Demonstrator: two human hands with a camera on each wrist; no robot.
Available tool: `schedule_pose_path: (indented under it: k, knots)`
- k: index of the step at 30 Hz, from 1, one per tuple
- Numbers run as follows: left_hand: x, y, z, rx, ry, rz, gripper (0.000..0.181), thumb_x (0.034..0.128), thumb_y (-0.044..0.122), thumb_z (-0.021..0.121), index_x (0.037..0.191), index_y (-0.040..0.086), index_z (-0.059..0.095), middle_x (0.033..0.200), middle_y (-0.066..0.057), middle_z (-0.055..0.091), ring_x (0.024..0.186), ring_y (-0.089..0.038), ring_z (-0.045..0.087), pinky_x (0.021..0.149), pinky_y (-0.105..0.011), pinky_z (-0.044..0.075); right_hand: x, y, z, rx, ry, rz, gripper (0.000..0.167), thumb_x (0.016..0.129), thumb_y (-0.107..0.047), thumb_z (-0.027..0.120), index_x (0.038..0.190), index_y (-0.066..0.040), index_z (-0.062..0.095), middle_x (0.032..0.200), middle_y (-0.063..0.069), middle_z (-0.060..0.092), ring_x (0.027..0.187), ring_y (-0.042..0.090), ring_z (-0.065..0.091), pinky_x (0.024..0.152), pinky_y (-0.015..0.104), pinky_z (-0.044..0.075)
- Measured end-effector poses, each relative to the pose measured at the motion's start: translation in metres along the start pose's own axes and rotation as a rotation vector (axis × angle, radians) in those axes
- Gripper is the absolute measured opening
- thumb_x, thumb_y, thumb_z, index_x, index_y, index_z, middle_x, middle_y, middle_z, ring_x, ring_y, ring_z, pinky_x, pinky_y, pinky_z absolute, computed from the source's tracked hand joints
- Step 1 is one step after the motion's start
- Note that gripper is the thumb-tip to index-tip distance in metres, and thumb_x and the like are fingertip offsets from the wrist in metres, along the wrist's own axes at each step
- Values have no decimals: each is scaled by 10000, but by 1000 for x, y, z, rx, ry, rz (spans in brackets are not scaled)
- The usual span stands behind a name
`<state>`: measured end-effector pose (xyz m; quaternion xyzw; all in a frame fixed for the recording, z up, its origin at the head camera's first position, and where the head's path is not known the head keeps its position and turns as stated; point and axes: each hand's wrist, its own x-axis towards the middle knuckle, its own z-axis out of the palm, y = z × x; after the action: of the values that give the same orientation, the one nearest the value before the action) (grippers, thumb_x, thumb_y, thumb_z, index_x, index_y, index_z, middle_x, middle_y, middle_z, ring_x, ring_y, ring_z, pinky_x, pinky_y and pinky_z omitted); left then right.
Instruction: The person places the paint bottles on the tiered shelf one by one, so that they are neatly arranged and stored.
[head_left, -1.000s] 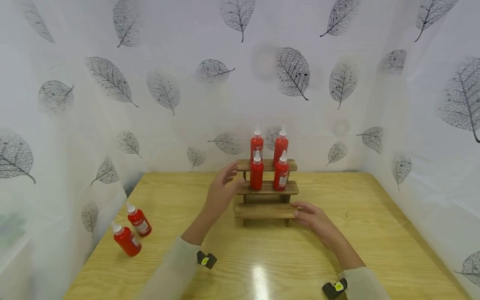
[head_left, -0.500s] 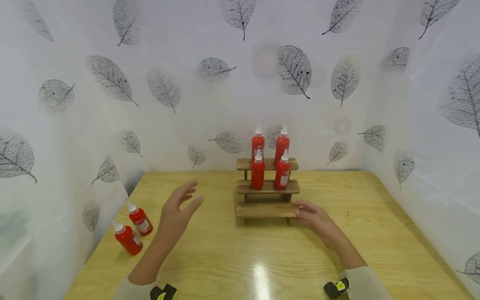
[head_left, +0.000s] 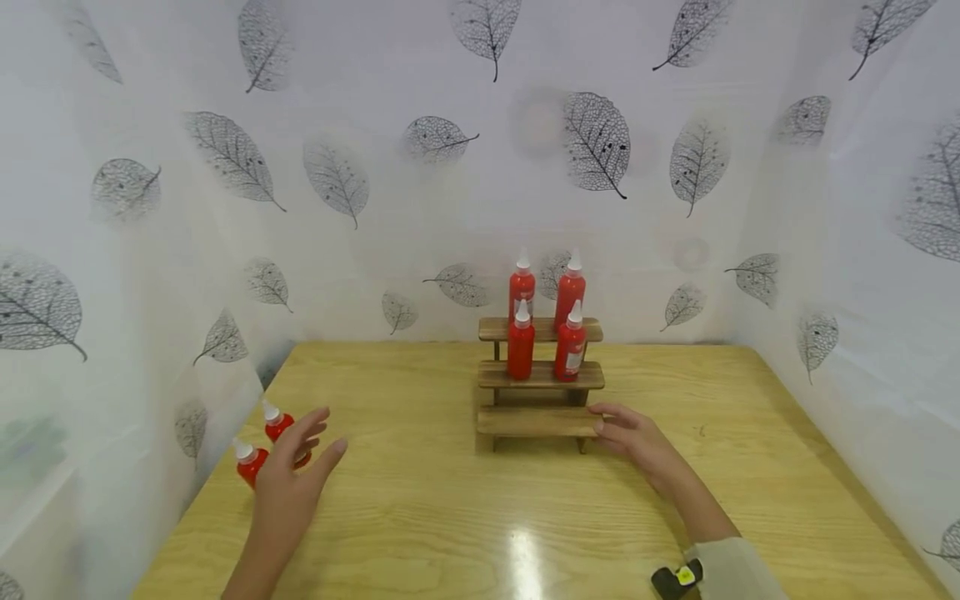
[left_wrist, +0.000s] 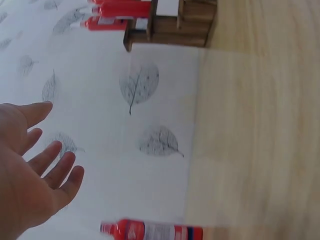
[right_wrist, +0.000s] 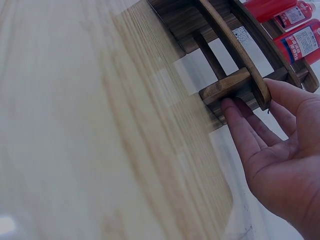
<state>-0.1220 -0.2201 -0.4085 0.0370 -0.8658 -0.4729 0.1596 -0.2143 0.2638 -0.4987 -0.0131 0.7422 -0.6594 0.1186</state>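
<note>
My left hand [head_left: 285,487] is above the left side of the table, its fingers spread and holding nothing. It partly hides two red squeeze bottles with white nozzle caps, a nearer bottle [head_left: 251,467] and a farther bottle [head_left: 277,423]. One red bottle [left_wrist: 150,231] also shows at the bottom of the left wrist view, apart from the fingers. At the middle back stands a three-tier wooden rack [head_left: 536,422]. My right hand [head_left: 641,450] pinches the right end of its lowest shelf, the thumb and fingers on either side of the wood [right_wrist: 230,86].
Several red bottles stand on the rack: two on the middle shelf, such as the left one [head_left: 521,350], and two on the top shelf behind. The wooden table [head_left: 420,500] meets a leaf-printed white curtain [head_left: 360,275] at the back and sides.
My left hand has moved from beside the rack leftward and toward me, to the two bottles on the left. The right hand stays at the lowest shelf, and the bottles keep their places.
</note>
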Motion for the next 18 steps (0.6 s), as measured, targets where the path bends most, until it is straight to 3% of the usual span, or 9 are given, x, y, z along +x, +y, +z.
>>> schedule_pose_path:
  k: [6,11,14,18]
  knots:
    - [-12,-23,-20,45,176,-121,529,937,354,723,1429,244,563,1341,-6,592,1078,61,499,830,-12,401,-2,-1,0,-3,-8,-1,588,978,-299,668,1462,-25,478,1516,228,411,1194,186,631,1022,304,530]
    - [-16,-41,-34,65,313,-139,526,945,269,724,1440,217,553,1380,-37,587,1142,15,489,883,-25,384,-3,-2,0,-16,-4,7,585,977,-310,669,1462,-41,482,1538,203,397,1228,219,614,1030,317,527]
    - [-14,-49,-39,83,327,-183,549,961,269,702,1474,217,512,1431,-39,549,1211,-88,498,949,-105,413,-3,-2,0,-12,-5,8,585,978,-305,669,1463,-39,480,1542,203,392,1228,220,613,1030,316,527]
    - [-9,-59,-45,80,264,-268,611,988,323,652,1536,188,417,1515,-86,472,1320,-277,469,1074,-363,445,-3,-3,1,-5,-2,1,583,976,-293,671,1459,-25,482,1531,219,399,1199,193,626,1022,316,532]
